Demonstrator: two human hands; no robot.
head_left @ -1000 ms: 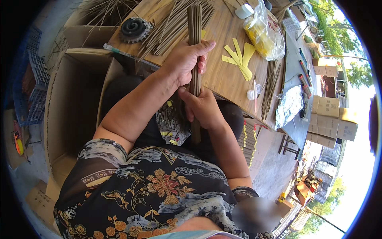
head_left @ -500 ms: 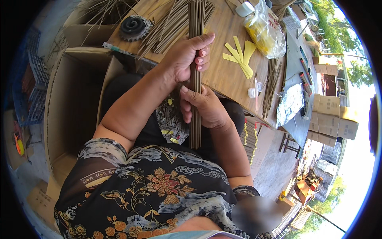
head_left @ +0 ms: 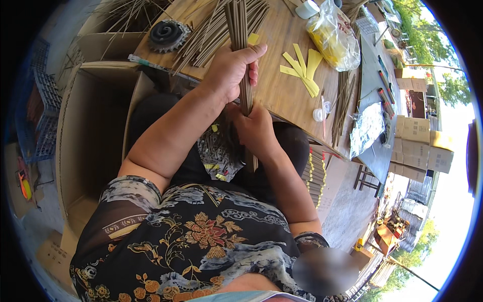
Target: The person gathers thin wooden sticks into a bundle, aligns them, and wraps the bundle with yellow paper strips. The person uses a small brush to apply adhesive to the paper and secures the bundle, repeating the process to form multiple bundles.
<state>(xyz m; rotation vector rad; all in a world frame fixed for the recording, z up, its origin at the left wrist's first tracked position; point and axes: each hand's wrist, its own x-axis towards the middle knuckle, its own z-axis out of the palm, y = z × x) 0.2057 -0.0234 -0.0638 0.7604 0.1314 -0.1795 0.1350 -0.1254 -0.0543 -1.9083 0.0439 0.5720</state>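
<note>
Head view, the only one. Person seated at a wooden table (head_left: 282, 90), looking down over both forearms.

Left hand (head_left: 229, 70): closed in a full fist round the upper part of a bundle of thin brown sticks (head_left: 245, 95), thumb laid across the front. Right hand (head_left: 254, 131): wrapped round the same bundle lower down, just off the table edge, above the lap. The bundle stands near upright between the two fists; its top reaches over the table, its lower end pokes out below the right hand.

Judgement: the step in hand looks like squaring up or gathering the sticks into one tight bunch. The next move would call for a firm hold with one hand while the other lets go, or the sticks will splay.

On the table: loose sticks (head_left: 211, 35) fanned out behind the left hand, a dark toothed wheel (head_left: 166, 34), yellow paper strips (head_left: 302, 70), a clear bag of yellow stuff (head_left: 334, 38). An open cardboard box (head_left: 90, 136) stands at the person's left.

Hard to make out: the right hand's fingertips are hidden behind the bundle; what lies in the lap under the hands is unclear; the table's far end is cut off.
</note>
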